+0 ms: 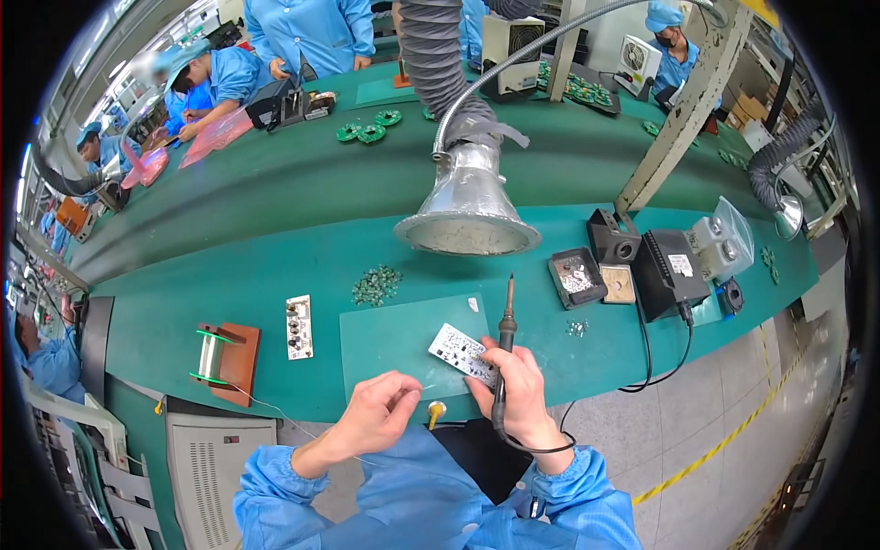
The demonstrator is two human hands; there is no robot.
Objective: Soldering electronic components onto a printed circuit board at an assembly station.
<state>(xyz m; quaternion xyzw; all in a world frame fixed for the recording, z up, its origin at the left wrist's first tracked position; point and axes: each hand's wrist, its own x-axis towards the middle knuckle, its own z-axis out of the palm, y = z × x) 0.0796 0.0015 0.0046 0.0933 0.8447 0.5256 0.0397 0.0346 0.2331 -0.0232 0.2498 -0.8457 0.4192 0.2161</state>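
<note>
My right hand (518, 390) is closed round a soldering iron (507, 325), its tip pointing up and away from me. The thumb and fingers of that hand also grip the near end of a white circuit board (456, 350) with small black parts, tilted over a pale green mat (376, 344). My left hand (380, 411) is at the mat's near edge with fingers pinched, apart from the board. Thin solder wire (284, 416) runs from a spool on a brown stand (240, 362) to this hand; its end is hidden in the fingers.
A second white board (299, 327) and a pile of small green parts (377, 285) lie beyond the mat. A metal fume hood (469, 206) hangs overhead. At right stand a parts tray (577, 277), an iron holder (612, 236) and a black soldering station (672, 273). Co-workers sit across the bench.
</note>
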